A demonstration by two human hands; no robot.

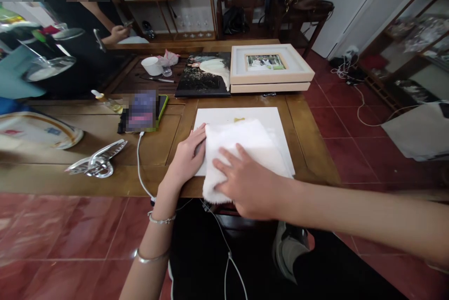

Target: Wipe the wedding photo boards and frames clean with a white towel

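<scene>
A white cloth (242, 148) lies on a flat white board (270, 120) at the near edge of a low wooden table (308, 136). My right hand (245, 183) rests flat on the cloth's near part, fingers stretched out. My left hand (185, 159) lies open at the board's left edge, its fingertips touching the cloth. Two bracelets sit on my left wrist.
Two stacked pale picture frames (271, 68) and a dark photo print (203, 75) lie further back. A phone (142, 110) with a white cable, a small bottle (105, 99), a silver ornament (96, 162), a round tray (38, 129) and a white cup (152, 65) are left. Another person stands at the back left.
</scene>
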